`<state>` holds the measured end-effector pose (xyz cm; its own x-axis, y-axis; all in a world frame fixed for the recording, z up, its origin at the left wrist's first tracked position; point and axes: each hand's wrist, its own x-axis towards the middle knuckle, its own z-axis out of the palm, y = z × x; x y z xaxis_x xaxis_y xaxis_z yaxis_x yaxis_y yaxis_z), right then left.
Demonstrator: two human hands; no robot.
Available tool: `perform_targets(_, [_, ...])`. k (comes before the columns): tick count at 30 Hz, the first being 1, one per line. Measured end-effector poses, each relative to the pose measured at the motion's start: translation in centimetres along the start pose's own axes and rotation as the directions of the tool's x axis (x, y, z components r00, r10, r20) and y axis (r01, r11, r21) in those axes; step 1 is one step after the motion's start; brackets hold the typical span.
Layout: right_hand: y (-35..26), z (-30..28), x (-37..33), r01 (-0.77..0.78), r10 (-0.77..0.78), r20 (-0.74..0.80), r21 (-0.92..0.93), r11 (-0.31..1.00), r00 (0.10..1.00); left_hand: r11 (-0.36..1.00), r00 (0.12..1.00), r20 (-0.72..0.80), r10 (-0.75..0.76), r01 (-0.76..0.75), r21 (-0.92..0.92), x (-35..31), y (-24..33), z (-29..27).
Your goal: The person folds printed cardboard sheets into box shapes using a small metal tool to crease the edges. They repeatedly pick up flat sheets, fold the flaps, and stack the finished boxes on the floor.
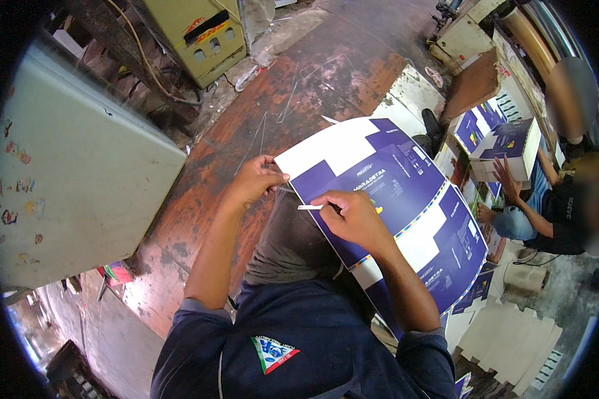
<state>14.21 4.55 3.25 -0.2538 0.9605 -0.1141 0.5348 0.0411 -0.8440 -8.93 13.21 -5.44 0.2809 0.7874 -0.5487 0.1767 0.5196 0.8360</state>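
Observation:
A large printed sheet point(393, 174), dark purple with white areas, slants across my lap to the right. My left hand point(256, 181) pinches its left edge near the upper corner between thumb and fingers. Over the same edge, a little nearer to me, is my right hand point(353, 216), with its fingers curled. A narrow white strip point(309, 207) sticks out leftward from those fingers; I cannot tell what it is. My right forearm lies over the sheet and covers part of it.
Right of me, a person's hand point(508, 178) rests by a stack of purple-and-white printed pieces point(506, 147). A pale cabinet point(86, 179) with stickers stands at left, a yellowish metal machine point(199, 40) at far left. Pale notched boards point(512, 339) lie at lower right on the floor.

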Motion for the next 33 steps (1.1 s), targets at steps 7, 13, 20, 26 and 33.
perform_targets(7, [0.8,0.7,-0.3,0.038,-0.037,-0.011,0.025,0.999,0.999,0.998,0.995,-0.077,0.07,-0.07,-0.002,2.7,1.3,-2.4])
perform_targets(13, [1.1,1.0,-0.7,0.041,-0.041,-0.023,-0.002,0.999,0.999,0.912,0.866,-0.439,0.239,-0.356,-0.206,6.3,2.2,-5.3])
perform_targets(20, [2.2,1.2,-1.7,0.043,-0.016,-0.131,0.207,0.977,0.991,0.972,0.994,-0.084,0.073,-0.09,-0.219,4.3,-1.5,-1.2])
perform_targets(26, [4.9,1.4,-4.8,0.048,0.115,-0.248,0.568,0.821,0.962,0.862,0.987,0.157,0.019,0.064,-0.503,4.5,-2.6,1.7])
perform_targets(33, [7.2,2.1,-7.7,0.073,0.292,-0.32,0.776,0.626,0.901,0.909,0.831,0.555,-0.012,0.24,-0.34,11.4,3.4,2.4])
